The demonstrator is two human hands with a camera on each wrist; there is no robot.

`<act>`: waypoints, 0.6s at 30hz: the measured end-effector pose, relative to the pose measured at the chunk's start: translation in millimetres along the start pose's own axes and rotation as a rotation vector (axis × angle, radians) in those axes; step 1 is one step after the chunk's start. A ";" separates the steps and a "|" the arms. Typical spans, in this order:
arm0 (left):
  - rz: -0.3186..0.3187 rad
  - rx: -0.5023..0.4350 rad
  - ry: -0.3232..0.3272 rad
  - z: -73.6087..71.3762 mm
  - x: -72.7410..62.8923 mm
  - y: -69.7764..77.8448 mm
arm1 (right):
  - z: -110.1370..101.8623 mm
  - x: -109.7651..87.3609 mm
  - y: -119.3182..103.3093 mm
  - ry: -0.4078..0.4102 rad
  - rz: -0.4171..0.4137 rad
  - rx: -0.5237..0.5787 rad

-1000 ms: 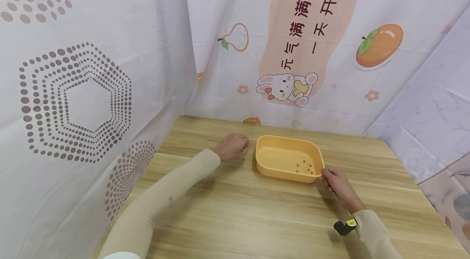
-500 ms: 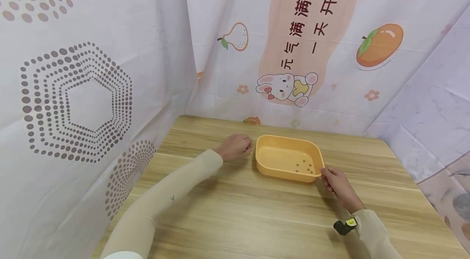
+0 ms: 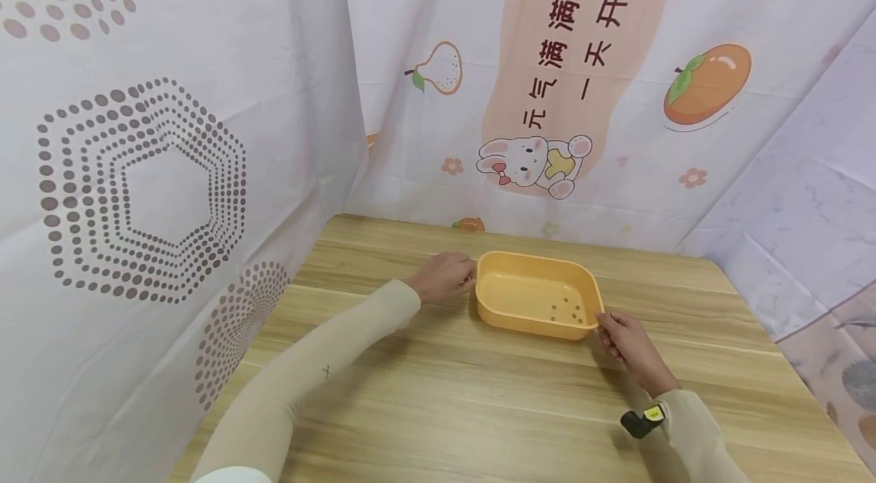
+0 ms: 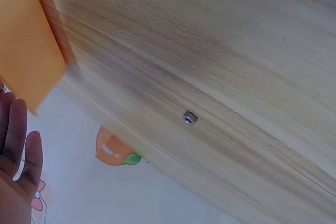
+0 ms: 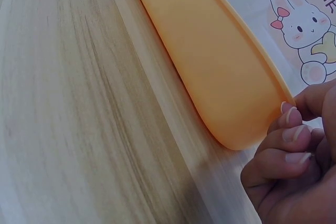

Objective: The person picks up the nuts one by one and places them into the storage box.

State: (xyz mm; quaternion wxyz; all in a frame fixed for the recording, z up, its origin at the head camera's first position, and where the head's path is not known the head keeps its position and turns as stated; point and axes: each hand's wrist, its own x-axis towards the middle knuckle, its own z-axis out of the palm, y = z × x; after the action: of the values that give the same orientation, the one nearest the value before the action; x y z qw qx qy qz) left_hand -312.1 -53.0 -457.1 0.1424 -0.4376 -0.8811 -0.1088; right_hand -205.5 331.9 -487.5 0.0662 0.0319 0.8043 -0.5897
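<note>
A shallow yellow-orange plastic tray [image 3: 520, 327] stands on the wooden table with several small nuts [image 3: 567, 309] loose in its right half. My right hand [image 3: 633, 350] pinches the rim at the tray's near right corner; in the right wrist view its other fingers [image 5: 278, 166] are curled below. My left hand [image 3: 443, 278] is at the tray's left end, its fingertips meeting the rim. The left wrist view shows only some bent fingers [image 4: 16, 135]; thumb and index are out of sight, so a grip is unclear. A metal nut [image 4: 190, 118] lies on the table there.
The wood-grain table [image 3: 438, 407] ends at a printed white curtain [image 3: 411, 163] behind the tray. Another dotted curtain [image 3: 301, 125] hangs along the left side. A black device [image 3: 639, 423] sits at my right wrist.
My left hand has moved right over the table, from a small gap to the tray's left rim. My right hand and the tray have stayed almost still.
</note>
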 end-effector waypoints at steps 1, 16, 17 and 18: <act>0.002 0.002 0.003 0.0 0.2 0.6 | 0.1 -0.1 -0.1 -0.001 0.000 0.000; 0.060 -0.047 0.005 2.5 4.7 2.6 | 0.2 -0.6 -1.6 -0.007 0.012 0.004; 0.065 -0.053 0.003 2.7 5.1 2.7 | 0.2 -0.7 -1.5 -0.007 0.012 0.004; 0.073 -0.052 0.001 3.2 5.4 2.8 | 0.3 -0.8 -1.5 -0.008 0.011 0.005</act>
State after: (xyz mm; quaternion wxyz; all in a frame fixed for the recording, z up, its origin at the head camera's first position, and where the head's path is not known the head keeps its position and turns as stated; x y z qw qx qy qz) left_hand -313.4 -46.3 -458.1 0.1352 -0.4727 -0.8616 -0.1263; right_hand -204.9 331.2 -486.1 0.0725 0.0343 0.8025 -0.5913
